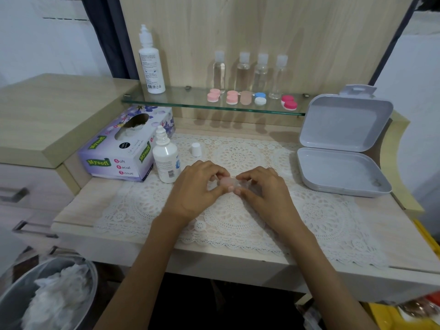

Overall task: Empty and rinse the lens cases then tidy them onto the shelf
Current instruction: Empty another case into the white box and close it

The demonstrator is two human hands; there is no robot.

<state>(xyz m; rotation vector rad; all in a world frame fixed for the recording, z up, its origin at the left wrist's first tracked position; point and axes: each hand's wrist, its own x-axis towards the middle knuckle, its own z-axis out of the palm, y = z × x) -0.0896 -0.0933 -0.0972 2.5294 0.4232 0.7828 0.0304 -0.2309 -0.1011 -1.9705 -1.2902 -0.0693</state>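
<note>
Left hand (pixel 197 186) and right hand (pixel 264 194), each pinching one end of a pale pink lens case (pixel 227 181) between thumb and fingertips, just above the middle of the lace mat (pixel 321 217). At the mat's far left corner, an uncapped white bottle (pixel 165 160) with its cap (pixel 196 149) nearby. Left of the mat, a tissue box (pixel 121 151). Right of it, an open grey box (pixel 342 167). Beyond the mat, a glass shelf (pixel 185 100) bearing other lens cases (pixel 232 97).

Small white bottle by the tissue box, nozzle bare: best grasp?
Grip the cylindrical body of the small white bottle, below its shoulder, coming from the front-right: the tissue box crowds its left and rear. It stands upright with its nozzle uncapped, so probably keep it vertical and squeeze lightly.
</note>
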